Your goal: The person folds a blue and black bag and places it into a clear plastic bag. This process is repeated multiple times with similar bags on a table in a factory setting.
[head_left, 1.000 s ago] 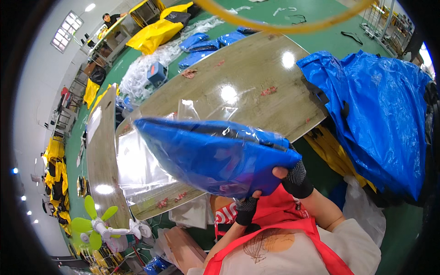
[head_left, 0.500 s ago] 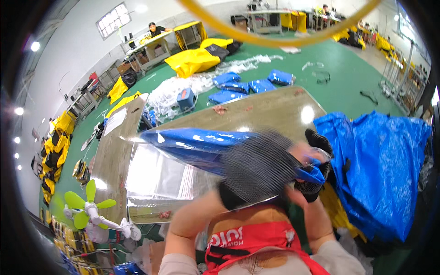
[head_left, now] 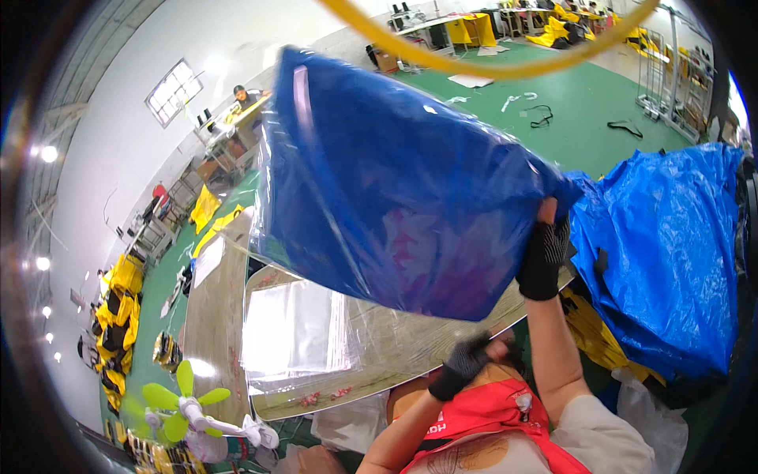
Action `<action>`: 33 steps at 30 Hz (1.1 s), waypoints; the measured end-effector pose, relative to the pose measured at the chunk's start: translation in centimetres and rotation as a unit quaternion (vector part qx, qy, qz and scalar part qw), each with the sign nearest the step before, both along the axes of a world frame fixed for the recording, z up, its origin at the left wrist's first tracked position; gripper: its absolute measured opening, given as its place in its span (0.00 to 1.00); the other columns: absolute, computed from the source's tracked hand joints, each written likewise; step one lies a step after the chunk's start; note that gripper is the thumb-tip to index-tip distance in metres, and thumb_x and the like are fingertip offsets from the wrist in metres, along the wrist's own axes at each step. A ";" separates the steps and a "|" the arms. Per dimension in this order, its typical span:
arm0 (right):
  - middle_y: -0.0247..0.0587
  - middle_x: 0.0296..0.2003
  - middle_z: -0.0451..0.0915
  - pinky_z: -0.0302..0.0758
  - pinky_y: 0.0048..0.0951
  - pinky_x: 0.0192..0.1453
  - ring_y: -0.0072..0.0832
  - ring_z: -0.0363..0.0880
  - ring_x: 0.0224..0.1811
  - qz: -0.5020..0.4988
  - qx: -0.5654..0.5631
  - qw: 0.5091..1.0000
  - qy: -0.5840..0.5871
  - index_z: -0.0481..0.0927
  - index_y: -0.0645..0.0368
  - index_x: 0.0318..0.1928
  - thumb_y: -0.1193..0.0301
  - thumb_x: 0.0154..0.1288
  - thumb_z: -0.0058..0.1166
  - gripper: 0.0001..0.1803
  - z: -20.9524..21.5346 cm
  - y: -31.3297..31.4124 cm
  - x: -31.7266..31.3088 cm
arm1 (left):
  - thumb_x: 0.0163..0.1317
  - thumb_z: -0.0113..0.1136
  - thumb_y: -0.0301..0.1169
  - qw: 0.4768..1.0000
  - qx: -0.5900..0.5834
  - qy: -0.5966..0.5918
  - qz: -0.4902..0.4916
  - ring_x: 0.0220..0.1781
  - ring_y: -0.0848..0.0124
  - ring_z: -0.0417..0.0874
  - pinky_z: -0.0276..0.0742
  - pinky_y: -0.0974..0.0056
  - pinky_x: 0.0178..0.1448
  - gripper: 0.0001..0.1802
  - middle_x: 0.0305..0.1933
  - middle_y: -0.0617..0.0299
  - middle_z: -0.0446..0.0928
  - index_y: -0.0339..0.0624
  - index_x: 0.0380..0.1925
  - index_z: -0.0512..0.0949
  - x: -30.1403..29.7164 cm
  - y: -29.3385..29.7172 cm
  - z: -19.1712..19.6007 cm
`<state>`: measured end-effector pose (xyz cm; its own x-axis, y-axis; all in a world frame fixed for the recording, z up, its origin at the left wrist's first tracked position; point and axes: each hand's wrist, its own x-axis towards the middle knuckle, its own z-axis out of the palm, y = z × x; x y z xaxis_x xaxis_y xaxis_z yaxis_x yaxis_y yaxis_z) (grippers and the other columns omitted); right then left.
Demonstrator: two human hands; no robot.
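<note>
A folded blue sheet in a clear plastic bag (head_left: pixel 395 189) is held up at a tilt over the table, filling the middle of the view. My right hand (head_left: pixel 545 253), in a black fingerless glove, grips its right corner, with the thumb on the near face and the other fingers hidden behind. Low in front of my body, apart from the bag, is my left hand (head_left: pixel 471 365) in a similar glove. Its fingers look curled in, slightly blurred, and nothing shows in them. Under the raised bag, a stack of clear plastic bags (head_left: pixel 296 328) lies on the wood-patterned table (head_left: pixel 395 347).
A large heap of blue sheeting (head_left: pixel 655 253) stands right of the table, with yellow material (head_left: pixel 600 340) below it. A green-bladed fan (head_left: pixel 183 407) is at the table's near left. A yellow hoop (head_left: pixel 489 73) crosses the top. A person sits at a far workstation (head_left: pixel 245 114).
The bagged blue sheet has been lifted from low over the table and spread broad toward me. My left hand has left it and dropped near my body; my right hand keeps its corner.
</note>
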<state>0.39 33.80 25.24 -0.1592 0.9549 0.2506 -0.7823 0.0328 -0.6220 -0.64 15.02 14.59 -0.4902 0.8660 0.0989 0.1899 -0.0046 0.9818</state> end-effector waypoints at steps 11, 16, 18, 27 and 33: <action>0.40 0.32 0.75 0.72 0.35 0.45 0.33 0.75 0.36 -0.119 0.609 0.767 -0.162 0.74 0.59 0.41 0.57 0.42 0.73 0.30 7.0 -0.5 5.7 | 0.36 0.78 0.46 0.847 -0.011 0.499 0.181 0.40 0.56 0.82 0.76 0.59 0.48 0.36 0.40 0.50 0.80 0.39 0.45 0.77 -8.7 -2.8 18.4; 0.42 0.53 0.75 0.71 0.30 0.57 0.29 0.76 0.50 0.307 0.117 0.927 -0.181 0.68 0.62 0.60 0.53 0.60 0.59 0.34 5.4 1.5 8.0 | 0.37 0.79 0.41 0.917 0.144 0.250 0.276 0.43 0.65 0.82 0.77 0.62 0.50 0.36 0.42 0.54 0.81 0.35 0.46 0.74 -6.8 -2.5 15.4; 0.38 0.49 0.76 0.71 0.28 0.54 0.27 0.75 0.49 0.266 0.124 0.939 -0.178 0.72 0.60 0.56 0.51 0.63 0.53 0.29 5.0 1.7 7.1 | 0.37 0.80 0.41 0.921 0.155 0.206 0.292 0.48 0.64 0.79 0.75 0.62 0.53 0.43 0.48 0.53 0.77 0.35 0.53 0.69 -6.3 -2.0 14.8; 0.30 0.30 0.76 0.70 0.22 0.40 0.19 0.73 0.32 0.215 0.142 0.958 -0.124 0.75 0.58 0.38 0.66 0.62 0.52 0.09 0.8 3.1 0.3 | 0.63 0.48 0.44 0.908 0.261 -0.033 0.325 0.43 0.67 0.75 0.70 0.67 0.49 0.23 0.42 0.55 0.75 0.36 0.47 0.76 -6.2 -1.0 13.1; 0.37 0.31 0.84 0.73 0.22 0.43 0.22 0.79 0.35 0.256 0.286 0.881 -0.275 0.83 0.64 0.38 0.69 0.62 0.52 0.11 0.7 3.1 0.3 | 0.66 0.46 0.37 0.911 0.131 0.133 0.369 0.41 0.70 0.78 0.69 0.68 0.49 0.19 0.38 0.56 0.81 0.32 0.37 0.81 -8.3 -4.3 12.9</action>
<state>0.70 36.89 25.99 -0.7810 0.4639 0.4182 -0.3706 0.1947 -0.9081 -8.92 10.71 27.52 -0.8573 0.2409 0.4550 0.4673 -0.0069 0.8841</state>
